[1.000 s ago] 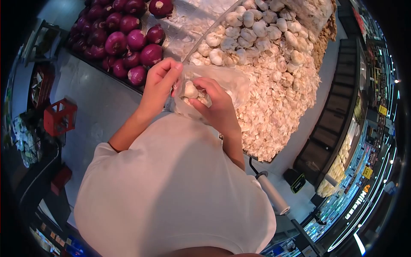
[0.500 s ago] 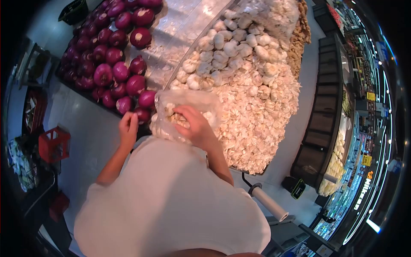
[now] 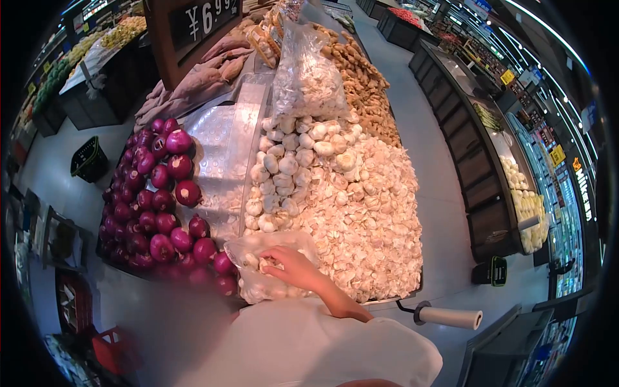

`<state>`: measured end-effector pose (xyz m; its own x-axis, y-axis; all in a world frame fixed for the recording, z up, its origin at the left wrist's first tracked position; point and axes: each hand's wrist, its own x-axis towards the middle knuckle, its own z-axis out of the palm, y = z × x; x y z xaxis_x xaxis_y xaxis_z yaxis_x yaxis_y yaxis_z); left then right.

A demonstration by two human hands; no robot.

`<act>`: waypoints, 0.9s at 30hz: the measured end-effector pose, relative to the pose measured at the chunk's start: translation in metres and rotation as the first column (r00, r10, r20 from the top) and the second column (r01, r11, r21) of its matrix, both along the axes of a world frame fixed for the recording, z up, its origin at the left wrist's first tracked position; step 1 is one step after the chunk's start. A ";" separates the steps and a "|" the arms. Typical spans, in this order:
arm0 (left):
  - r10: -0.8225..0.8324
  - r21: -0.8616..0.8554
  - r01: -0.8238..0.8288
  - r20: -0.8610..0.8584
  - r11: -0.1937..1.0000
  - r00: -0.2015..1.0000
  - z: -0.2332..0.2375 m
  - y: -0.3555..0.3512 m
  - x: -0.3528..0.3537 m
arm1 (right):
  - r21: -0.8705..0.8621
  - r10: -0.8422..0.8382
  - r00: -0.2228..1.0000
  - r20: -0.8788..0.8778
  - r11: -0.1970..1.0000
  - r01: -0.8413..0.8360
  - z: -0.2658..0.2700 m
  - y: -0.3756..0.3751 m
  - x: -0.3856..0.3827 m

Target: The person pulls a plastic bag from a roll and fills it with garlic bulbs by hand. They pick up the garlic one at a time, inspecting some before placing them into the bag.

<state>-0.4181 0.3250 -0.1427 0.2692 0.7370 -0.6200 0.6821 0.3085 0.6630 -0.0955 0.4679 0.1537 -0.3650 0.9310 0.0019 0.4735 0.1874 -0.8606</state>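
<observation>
My right hand (image 3: 291, 268) reaches into a clear plastic bag (image 3: 293, 245) at the near edge of the garlic display. Its fingers curl round garlic inside, though they partly hide it. A pale garlic bulb (image 3: 251, 260) shows through the plastic beside the fingertips. Just beyond the bag lie whole garlic bulbs (image 3: 284, 166), with a wide spread of loose garlic cloves and skins (image 3: 371, 222) to the right. Red onions (image 3: 161, 248) are heaped to the left of the bag. My left hand is not visible; a grey-brown blur covers the area left of my shirt.
A large bag of garlic (image 3: 309, 80) stands behind the bulbs, beside ginger (image 3: 367, 90). Sweet potatoes (image 3: 193, 80) lie under a price sign (image 3: 205, 22). A bag roll (image 3: 451, 317) juts out at right. A dark basket (image 3: 89, 159) sits on the floor.
My view has tilted up, bringing the sign and the back of the display into sight. My left hand has gone from view. My right hand stays in the bag.
</observation>
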 end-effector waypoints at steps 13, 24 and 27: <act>0.008 -0.053 -0.010 -0.039 0.999 0.999 0.005 0.022 0.056 | 0.462 0.129 0.964 0.231 0.858 -0.226 -0.021 -0.045 0.006; 0.040 -0.037 -0.040 -0.001 0.999 0.999 -0.004 0.015 0.088 | 0.456 0.141 0.947 0.289 0.849 -0.266 -0.063 -0.030 0.016; 0.058 -0.029 -0.057 0.024 0.998 0.998 -0.009 0.010 0.075 | 0.399 0.140 0.942 0.304 0.879 -0.259 -0.059 -0.032 0.012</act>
